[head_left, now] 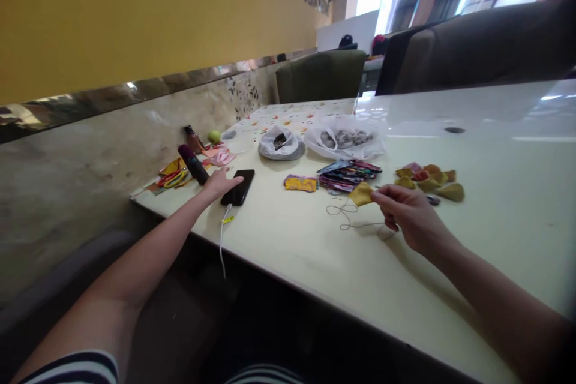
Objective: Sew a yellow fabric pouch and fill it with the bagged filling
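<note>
My right hand (407, 210) pinches a small mustard-yellow piece of fabric (361, 194) between thumb and fingertips, just above the table. A thin dark thread (348, 216) trails from it in loose loops on the tabletop. My left hand (218, 185) reaches out at the left, thumb stretched over the edge of a black smartphone (239, 188); whether it touches the screen I cannot tell. Its other fingers are partly hidden, beside a dark cylindrical object (192, 164). A white charging cable (222, 240) runs from the phone over the table edge.
Stacked patterned fabric pieces (346, 175), a yellow fabric bundle (300, 183) and several stuffed yellow pieces (429, 180) lie mid-table. Behind them sit two white plastic bags (346, 137) (281, 143). Colourful strips (173, 176) and a green round fruit (214, 136) are by the wall.
</note>
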`<action>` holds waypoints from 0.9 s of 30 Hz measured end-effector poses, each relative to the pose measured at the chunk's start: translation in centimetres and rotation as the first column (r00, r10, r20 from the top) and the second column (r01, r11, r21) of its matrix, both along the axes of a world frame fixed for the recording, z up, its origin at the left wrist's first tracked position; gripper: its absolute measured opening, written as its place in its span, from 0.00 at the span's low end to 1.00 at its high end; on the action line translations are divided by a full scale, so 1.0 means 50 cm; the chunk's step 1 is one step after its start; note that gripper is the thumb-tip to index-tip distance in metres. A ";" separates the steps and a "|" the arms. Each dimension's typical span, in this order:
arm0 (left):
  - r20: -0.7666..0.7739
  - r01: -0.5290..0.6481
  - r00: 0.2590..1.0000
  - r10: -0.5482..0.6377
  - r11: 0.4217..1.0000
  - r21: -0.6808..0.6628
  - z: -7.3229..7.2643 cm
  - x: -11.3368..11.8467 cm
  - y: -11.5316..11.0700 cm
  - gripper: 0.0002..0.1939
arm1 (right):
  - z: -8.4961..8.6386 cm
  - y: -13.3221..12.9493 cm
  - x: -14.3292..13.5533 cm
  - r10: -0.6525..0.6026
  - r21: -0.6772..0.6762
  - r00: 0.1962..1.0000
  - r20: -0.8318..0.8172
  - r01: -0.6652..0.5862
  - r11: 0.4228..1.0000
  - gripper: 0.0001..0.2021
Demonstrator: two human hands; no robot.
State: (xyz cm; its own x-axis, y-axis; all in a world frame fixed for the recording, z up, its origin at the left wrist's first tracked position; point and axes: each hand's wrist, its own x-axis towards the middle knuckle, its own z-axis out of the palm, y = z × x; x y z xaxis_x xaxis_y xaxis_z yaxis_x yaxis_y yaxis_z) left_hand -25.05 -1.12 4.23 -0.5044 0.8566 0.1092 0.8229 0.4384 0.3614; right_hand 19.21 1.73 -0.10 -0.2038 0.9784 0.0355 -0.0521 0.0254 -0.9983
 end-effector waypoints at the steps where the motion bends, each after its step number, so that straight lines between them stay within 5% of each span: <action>1: 0.016 0.002 1.000 -0.001 0.998 -0.068 -0.008 0.005 0.004 0.41 | 0.001 0.000 0.000 -0.005 -0.005 1.000 0.002 0.005 1.000 0.21; 6: -0.092 -0.017 0.996 -0.006 0.969 -0.246 -0.029 0.054 0.023 0.42 | 0.001 0.002 0.007 -0.008 -0.007 1.000 -0.010 0.008 1.000 0.20; 27: -0.154 -0.155 0.980 0.130 0.974 -0.165 -0.050 0.078 0.050 0.42 | -0.006 0.007 0.006 -0.005 -0.001 1.000 0.006 0.005 1.000 0.25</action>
State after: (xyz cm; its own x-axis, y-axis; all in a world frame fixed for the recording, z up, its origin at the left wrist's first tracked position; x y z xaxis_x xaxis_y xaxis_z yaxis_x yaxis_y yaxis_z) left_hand -21.16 1.37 1.72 -0.6126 0.7892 0.0428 0.7846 0.6007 0.1536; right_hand 19.49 2.07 -0.42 -0.1991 0.9794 0.0331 -0.0463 0.0244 -0.9986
